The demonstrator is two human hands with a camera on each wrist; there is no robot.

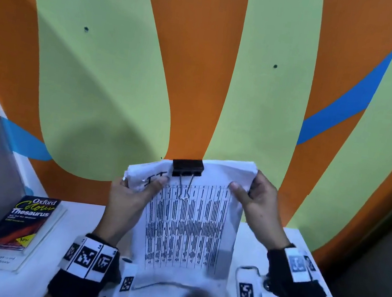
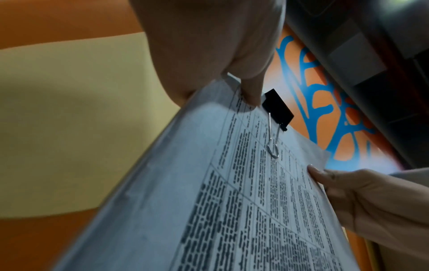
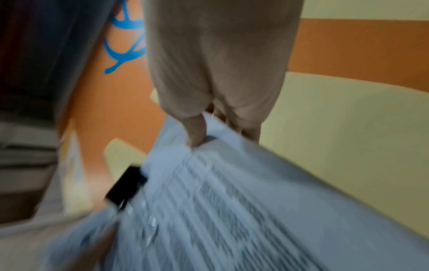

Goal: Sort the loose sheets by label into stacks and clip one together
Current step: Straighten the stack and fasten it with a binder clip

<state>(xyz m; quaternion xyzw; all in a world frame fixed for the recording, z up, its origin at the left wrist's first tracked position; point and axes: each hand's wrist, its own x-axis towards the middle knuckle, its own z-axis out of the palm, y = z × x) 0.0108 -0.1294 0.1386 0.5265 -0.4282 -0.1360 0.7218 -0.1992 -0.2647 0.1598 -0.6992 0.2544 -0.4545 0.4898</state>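
A stack of white printed sheets (image 1: pixel 192 223) with a table of dark text is held upright above the white table. A black binder clip (image 1: pixel 187 168) grips its top edge at the middle, its wire handle folded down over the page. My left hand (image 1: pixel 133 190) pinches the top left corner, thumb on the front beside a handwritten label. My right hand (image 1: pixel 253 196) pinches the top right corner. The left wrist view shows the clip (image 2: pixel 277 108) and the sheets (image 2: pixel 232 201); the blurred right wrist view shows the clip (image 3: pixel 125 185) and my thumb on the paper (image 3: pixel 220 201).
A thesaurus (image 1: pixel 19 221) lies on another book at the table's left. The white table (image 1: pixel 79 220) ends against an orange and green wall. A grey panel stands at the far left. Further white paper lies on the table under the held stack.
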